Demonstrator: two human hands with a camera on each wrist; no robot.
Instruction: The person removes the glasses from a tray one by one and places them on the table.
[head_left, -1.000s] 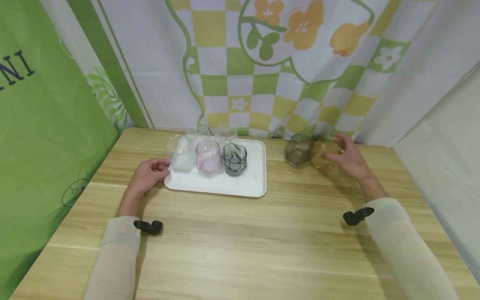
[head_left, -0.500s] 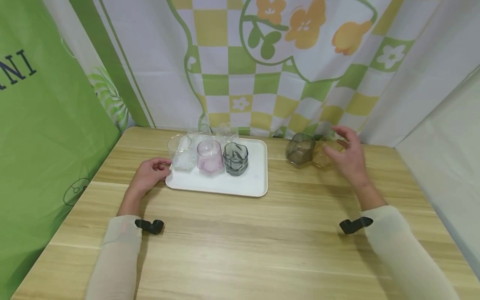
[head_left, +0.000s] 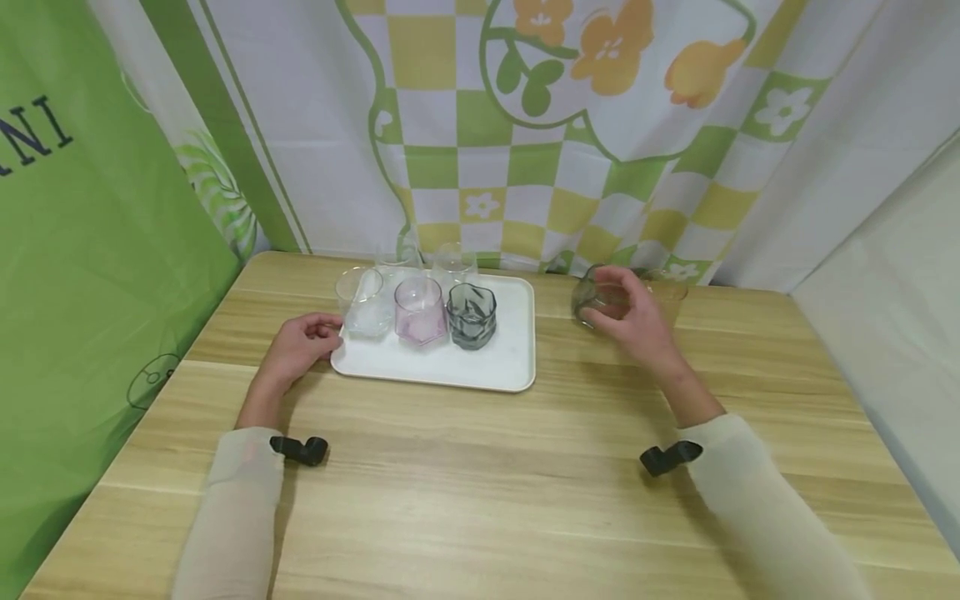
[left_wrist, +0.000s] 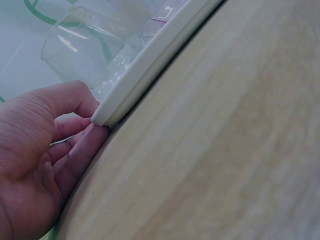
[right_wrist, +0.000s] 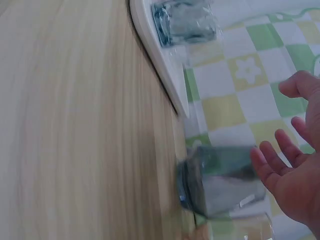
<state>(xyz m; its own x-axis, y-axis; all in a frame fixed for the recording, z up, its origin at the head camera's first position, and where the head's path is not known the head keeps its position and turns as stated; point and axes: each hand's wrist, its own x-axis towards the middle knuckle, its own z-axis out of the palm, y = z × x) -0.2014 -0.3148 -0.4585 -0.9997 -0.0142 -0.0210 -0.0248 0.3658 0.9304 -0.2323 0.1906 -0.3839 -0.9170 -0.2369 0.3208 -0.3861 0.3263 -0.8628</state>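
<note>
With its fingers under the rim and its thumb side on top, my left hand (head_left: 296,348) pinches the left corner of a white tray (head_left: 442,372). Several drinking glasses stand on or behind it: a clear glass (head_left: 362,302), a pink glass (head_left: 418,312), a grey wavy glass (head_left: 472,317) and two clear ones at the back. Right of the tray, my right hand (head_left: 636,327) reaches to a smoky grey glass (head_left: 587,293), partly covering it. In the right wrist view its fingers spread loosely beside that smoky glass (right_wrist: 225,180). An amber glass (head_left: 670,290) stands behind this hand.
All this is on a wooden table (head_left: 480,492). A patterned curtain (head_left: 480,167) hangs right behind its far edge, and a green cloth (head_left: 112,275) covers the left side. Both sleeves carry a small black camera (head_left: 300,451).
My right hand has left the amber glass and moved left to the smoky grey glass. The left hand stays at the tray corner.
</note>
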